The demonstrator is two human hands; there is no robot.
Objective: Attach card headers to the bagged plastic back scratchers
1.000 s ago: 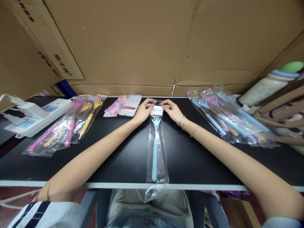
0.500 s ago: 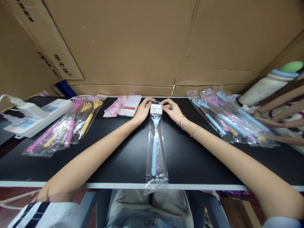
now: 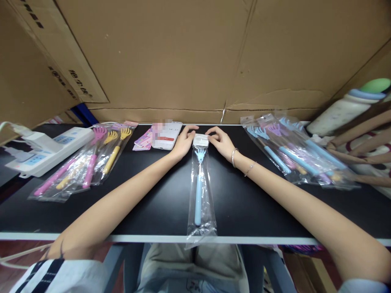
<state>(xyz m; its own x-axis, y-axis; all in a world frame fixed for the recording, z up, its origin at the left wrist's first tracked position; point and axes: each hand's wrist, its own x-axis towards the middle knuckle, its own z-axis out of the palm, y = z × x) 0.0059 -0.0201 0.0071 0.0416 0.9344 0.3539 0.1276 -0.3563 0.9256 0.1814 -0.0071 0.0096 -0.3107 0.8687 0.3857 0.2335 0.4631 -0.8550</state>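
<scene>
A light-blue back scratcher point(image 3: 198, 199) lies in a clear plastic bag point(image 3: 210, 211) on the black table, its claw head pointing away from me. At the bag's far end is a white label card point(image 3: 200, 141). My left hand point(image 3: 184, 143) is at the card's left side, thumb and forefinger curled together at the upper corner. My right hand point(image 3: 222, 143) is curled at the right corner, its thumb by the card's edge. Both hands appear to pinch the bag's top end, though the exact contact is too small to see.
Bagged pink and yellow back scratchers point(image 3: 91, 162) lie left beside a power strip point(image 3: 51, 150). A phone point(image 3: 167, 140) rests on pink cards point(image 3: 143, 140). More bagged back scratchers point(image 3: 299, 150) lie right, near a white bottle point(image 3: 342, 112). Cardboard point(image 3: 171, 61) walls the back.
The top of the bag above the label card has tipped down and the card looks flatter. My right fingertips have shifted slightly. The back scratcher has stayed put.
</scene>
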